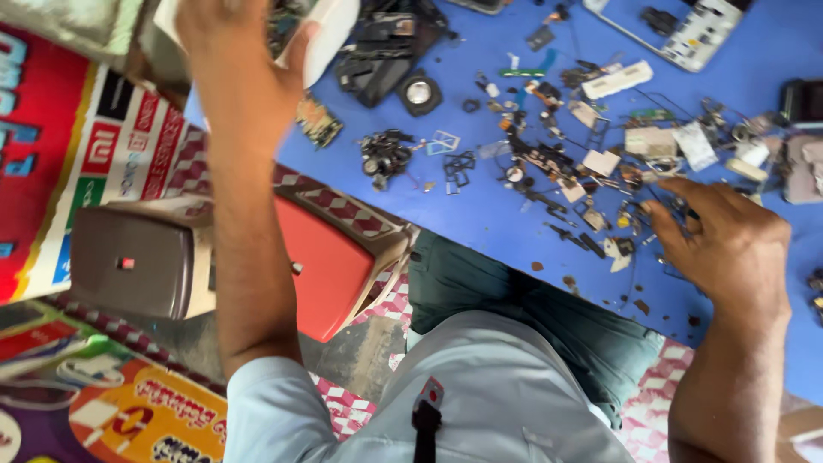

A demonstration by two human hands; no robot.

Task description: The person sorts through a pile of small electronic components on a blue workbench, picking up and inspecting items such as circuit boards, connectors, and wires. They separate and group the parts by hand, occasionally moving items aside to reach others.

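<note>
Head view looks down on a blue worktop [480, 223] strewn with small electronic scraps. Left hand [244, 51] reaches to the far left corner and closes its fingers around the edge of a white tray [330, 34] holding dark parts; motion blur makes the exact grip uncertain. Right hand [729, 240] rests palm down near the right edge, fingers spread and loosely curled over a heap of tiny components [591, 171], fingertips touching the pieces, seemingly gripping none. A round black speaker [418, 93] lies just beside the tray. Off the near edge stands a red-seated stool [330, 266].
</note>
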